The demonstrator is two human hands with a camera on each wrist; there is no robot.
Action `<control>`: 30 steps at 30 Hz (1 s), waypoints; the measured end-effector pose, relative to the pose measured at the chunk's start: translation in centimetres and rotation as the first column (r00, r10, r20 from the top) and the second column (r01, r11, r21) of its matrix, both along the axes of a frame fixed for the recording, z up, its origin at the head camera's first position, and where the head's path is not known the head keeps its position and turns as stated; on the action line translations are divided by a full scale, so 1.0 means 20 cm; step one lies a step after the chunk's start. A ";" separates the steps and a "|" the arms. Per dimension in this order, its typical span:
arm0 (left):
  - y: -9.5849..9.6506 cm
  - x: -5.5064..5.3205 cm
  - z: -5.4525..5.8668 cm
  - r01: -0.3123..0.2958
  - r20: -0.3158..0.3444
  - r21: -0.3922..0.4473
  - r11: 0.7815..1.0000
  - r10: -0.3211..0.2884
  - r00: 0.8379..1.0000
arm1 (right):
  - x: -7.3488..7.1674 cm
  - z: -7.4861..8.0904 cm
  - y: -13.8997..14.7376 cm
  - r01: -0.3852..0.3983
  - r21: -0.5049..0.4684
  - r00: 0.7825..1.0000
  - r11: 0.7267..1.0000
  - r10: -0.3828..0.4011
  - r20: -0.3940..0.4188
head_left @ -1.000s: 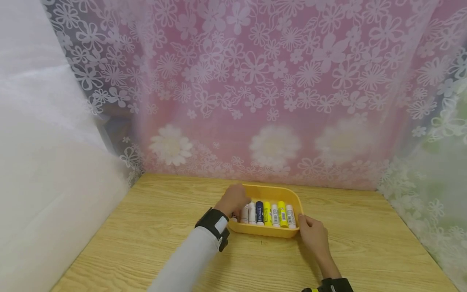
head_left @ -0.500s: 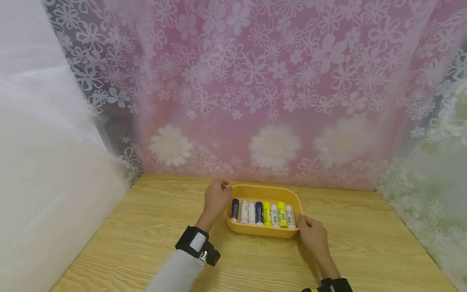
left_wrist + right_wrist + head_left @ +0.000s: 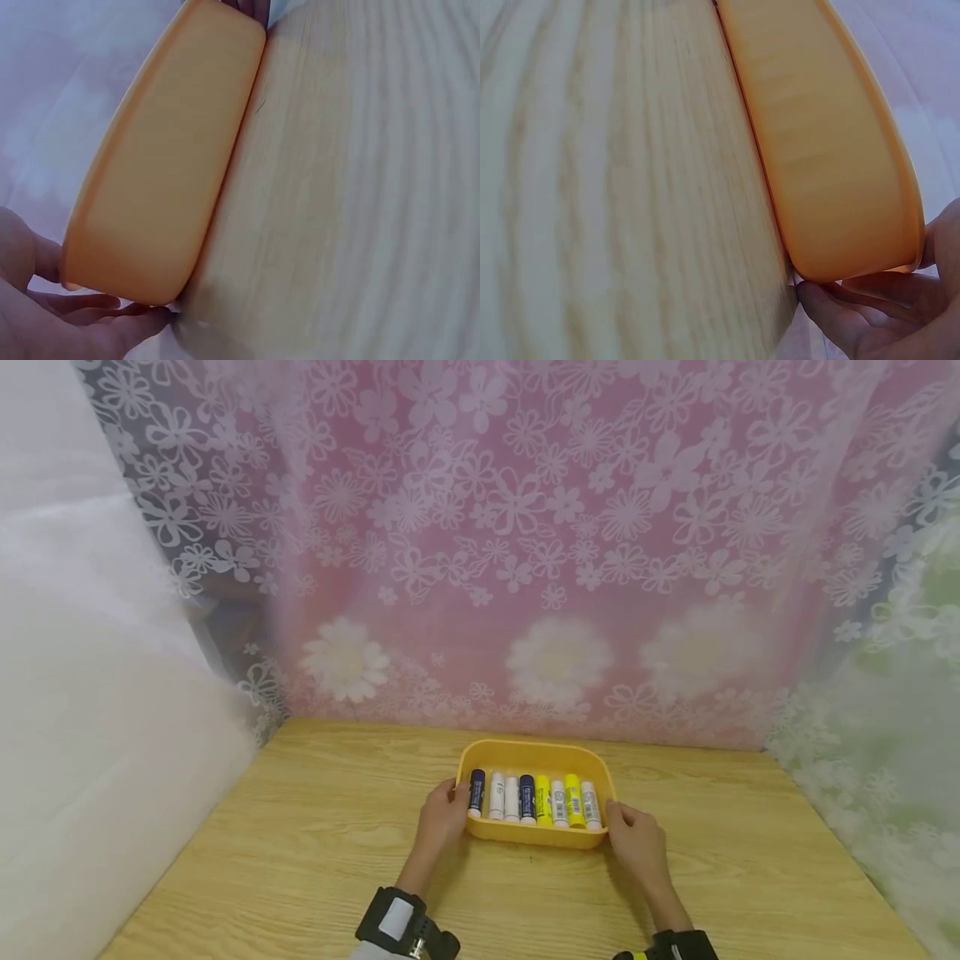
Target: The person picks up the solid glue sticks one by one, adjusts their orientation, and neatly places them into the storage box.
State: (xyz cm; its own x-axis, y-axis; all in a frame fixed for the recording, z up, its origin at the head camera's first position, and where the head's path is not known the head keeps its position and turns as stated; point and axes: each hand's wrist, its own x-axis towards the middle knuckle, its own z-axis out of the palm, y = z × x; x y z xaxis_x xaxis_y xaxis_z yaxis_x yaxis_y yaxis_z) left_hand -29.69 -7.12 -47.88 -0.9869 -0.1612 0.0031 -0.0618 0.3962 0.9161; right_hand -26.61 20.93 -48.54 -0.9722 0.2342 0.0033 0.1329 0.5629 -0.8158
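A yellow plastic tray (image 3: 517, 832) rests on the wooden table in the head view. Lying side by side in it is a row of glue sticks: dark blue ones (image 3: 527, 798), yellow ones (image 3: 543, 800) and white ones (image 3: 497, 796). My left hand (image 3: 441, 817) holds the tray's left end, thumb at the rim and fingers against the end wall, as the left wrist view shows. At the right end my right hand (image 3: 637, 842) grips the tray in the same way. Both wrist views show only the tray's outer wall, so the glue sticks are hidden there.
The wood-grain table (image 3: 315, 843) extends around the tray. Behind it hangs a pink curtain (image 3: 465, 635) with white flowers, close to the table's back edge. A white sheet (image 3: 112, 693) hangs at the left, and a flowered translucent sheet (image 3: 892, 718) at the right.
My left hand left the leftmost glue stick, uncovering it, moved outside the tray's left end and took hold there. The right hand stays at the right end. The tray appears slightly further left.
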 end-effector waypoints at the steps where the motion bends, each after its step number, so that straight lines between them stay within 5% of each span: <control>1: 0.00 0.01 -0.01 0.001 -0.008 0.011 1.000 -0.001 1.000 | 0.00 0.00 0.00 0.001 -0.001 1.000 1.000 -0.001 0.003; 12: 0.01 0.09 -0.09 0.012 0.012 0.166 0.986 -0.014 1.000 | 0.00 0.00 0.00 0.009 0.029 1.000 1.000 -0.009 0.002; 30: -0.02 0.08 -0.09 0.016 0.025 0.121 0.993 -0.019 1.000 | 0.00 0.01 -0.01 -0.010 -0.013 1.000 1.000 0.010 0.021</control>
